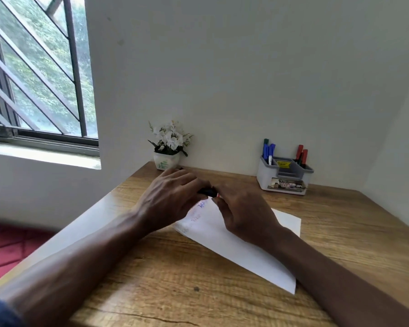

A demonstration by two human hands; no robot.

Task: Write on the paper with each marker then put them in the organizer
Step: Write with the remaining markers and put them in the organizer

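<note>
At the centre of the frame both hands meet above the top edge of the paper [234, 251], which lies on the table [165, 279] and bears faint writing. The left hand [172, 197] grips the dark marker [207, 191] by its barrel, and the right hand [243, 211] pinches its other end. The organizer [285, 178] stands at the right against the wall, with blue markers [268, 149] and red markers [301, 154] upright in its outer compartments.
</note>
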